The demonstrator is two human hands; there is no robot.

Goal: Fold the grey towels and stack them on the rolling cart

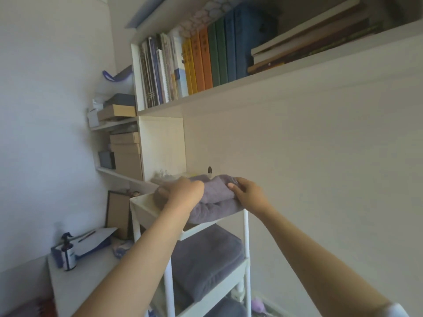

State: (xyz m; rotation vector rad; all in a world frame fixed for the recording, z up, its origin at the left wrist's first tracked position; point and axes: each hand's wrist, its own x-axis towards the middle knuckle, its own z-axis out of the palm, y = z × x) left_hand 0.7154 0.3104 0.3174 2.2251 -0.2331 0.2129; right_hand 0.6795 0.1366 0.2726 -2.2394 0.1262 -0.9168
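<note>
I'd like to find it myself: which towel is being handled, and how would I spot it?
Find the white cart under the bookshelf. On its top tier lies the grey towel, with the left hand and right hand holding its two ends. Unlike the flat folded towels on lower tiers, it is bunched.

Counted 2 hands: left hand [183, 192], right hand [248, 196]. Saw 1 rolling cart [245, 227], 3 tiers visible. Grey towels: top stack [217, 202], middle stack [206, 257], third partly cropped [225, 307]. Spotted 1 spray bottle [68, 252] on desk [87, 280].
</note>
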